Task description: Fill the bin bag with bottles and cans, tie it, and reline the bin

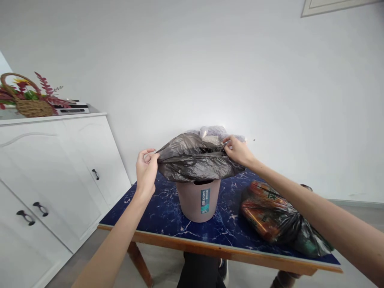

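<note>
A black plastic garbage bag (pixel 195 166) is spread over the top of a pinkish-beige garbage bin (pixel 192 200), its mouth partly open. My left hand (pixel 147 168) pinches the bag's left edge between thumb and fingers. On the other side, my right hand (pixel 237 151) grips the bag's right rim. The bin stands upright, with a teal label on its front and a dark handle slot just below the bag. Its rim is hidden under the plastic.
The bin rests on a blue marble-patterned table (pixel 168 216) with a wooden edge. A filled, translucent dark bag (pixel 270 216) of orange-red packages lies at the right. Pale wrapped bundles (pixel 213 131) sit behind, near the wall. White cabinets (pixel 60 172) with a flower basket (pixel 34 107) stand left.
</note>
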`<act>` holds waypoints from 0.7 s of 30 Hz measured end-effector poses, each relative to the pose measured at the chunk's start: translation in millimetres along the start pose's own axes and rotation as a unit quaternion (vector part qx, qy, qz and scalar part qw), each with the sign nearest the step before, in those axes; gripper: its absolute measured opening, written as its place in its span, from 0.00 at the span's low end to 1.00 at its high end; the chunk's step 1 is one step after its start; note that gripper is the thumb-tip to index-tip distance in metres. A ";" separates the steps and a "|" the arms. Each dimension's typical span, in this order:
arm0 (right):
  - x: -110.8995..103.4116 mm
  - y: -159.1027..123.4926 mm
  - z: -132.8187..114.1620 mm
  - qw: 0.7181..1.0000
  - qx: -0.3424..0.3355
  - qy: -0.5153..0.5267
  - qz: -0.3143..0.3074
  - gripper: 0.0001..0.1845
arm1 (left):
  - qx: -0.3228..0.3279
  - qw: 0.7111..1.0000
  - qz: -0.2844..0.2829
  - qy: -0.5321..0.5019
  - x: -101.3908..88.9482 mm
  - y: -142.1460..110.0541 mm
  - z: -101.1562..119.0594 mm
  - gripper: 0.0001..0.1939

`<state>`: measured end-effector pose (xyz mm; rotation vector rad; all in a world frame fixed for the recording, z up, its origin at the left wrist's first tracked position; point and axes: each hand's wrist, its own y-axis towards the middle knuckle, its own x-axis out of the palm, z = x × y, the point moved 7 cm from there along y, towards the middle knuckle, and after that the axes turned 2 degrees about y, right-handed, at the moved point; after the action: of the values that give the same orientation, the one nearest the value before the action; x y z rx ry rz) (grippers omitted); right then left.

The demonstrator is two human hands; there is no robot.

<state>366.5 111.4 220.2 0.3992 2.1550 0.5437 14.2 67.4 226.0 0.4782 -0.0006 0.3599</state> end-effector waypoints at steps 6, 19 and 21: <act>28.2 -16.6 13.1 0.999 -0.018 0.023 -0.033 0.12 | -0.088 0.993 -0.019 0.072 -23.6 -3.2 -69.5 0.17; -36.3 -74.5 -58.3 0.975 -0.145 0.136 -0.102 0.26 | 0.218 0.913 -0.199 0.282 -8.1 -40.1 11.5 0.19; -38.6 -82.2 -65.5 0.971 -0.156 0.149 -0.102 0.20 | 0.262 0.899 -0.215 0.277 -7.3 -50.2 20.7 0.14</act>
<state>328.8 7.7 239.2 -0.0843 2.3076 0.8513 26.1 14.1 221.2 0.8746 0.7661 0.0398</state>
